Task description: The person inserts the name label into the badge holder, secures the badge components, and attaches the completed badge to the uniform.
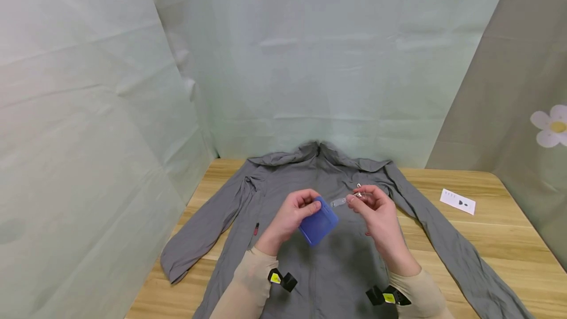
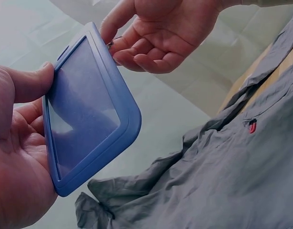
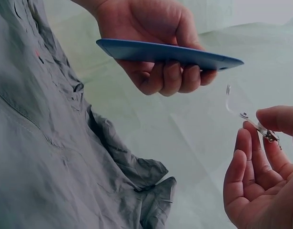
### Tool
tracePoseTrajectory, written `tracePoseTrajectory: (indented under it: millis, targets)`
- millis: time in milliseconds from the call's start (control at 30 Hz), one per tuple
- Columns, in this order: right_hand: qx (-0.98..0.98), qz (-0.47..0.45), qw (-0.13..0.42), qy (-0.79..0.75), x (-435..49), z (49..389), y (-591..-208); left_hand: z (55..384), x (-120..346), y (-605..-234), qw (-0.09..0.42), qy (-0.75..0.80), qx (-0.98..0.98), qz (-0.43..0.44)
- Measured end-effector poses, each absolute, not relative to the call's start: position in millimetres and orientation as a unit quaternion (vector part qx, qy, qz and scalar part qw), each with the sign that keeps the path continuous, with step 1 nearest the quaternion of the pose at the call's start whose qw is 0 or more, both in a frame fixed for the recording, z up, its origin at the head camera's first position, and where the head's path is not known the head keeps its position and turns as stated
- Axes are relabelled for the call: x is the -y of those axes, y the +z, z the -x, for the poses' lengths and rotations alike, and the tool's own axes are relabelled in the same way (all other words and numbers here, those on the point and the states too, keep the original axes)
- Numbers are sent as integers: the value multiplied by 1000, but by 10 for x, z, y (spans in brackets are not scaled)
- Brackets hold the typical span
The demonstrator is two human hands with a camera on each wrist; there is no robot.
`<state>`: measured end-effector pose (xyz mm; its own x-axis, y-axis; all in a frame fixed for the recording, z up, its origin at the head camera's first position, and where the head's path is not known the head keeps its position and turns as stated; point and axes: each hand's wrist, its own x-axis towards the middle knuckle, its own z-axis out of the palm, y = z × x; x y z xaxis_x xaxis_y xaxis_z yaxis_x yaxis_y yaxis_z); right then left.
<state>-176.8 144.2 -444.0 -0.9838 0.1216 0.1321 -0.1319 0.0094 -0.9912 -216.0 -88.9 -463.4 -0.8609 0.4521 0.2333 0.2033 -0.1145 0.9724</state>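
My left hand [image 1: 292, 214] grips a blue badge holder [image 1: 318, 221] by its edge, thumb on the front and fingers behind. A clear window fills the holder's frame in the left wrist view. Close to its right, my right hand [image 1: 376, 211] pinches a badge clip [image 3: 266, 133] between thumb and fingers. The clip has a metal end and a clear plastic strap [image 1: 338, 202] that points toward the holder. In the right wrist view a gap shows between the strap and the holder. Both hands are held above a grey jacket [image 1: 310, 279].
The jacket lies spread on a wooden table [image 1: 496, 245], sleeves out to both sides, with a red zipper pull [image 1: 256, 229] on its left front. A white card [image 1: 458, 202] with dark marks lies at the right. Pale cloth [image 1: 319, 63] hangs behind the table.
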Motion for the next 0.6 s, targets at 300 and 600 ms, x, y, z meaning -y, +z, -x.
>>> tracePoseTrajectory:
  millis: [300,600]
  targets:
    - [668,-27,118,734,-1500,1799,-4439,2163,921,-4611,83,708,-660,-238]
    - [728,1,94,679,-1665,1891,-4492,2177,941,-4599,83,713,-658,-229]
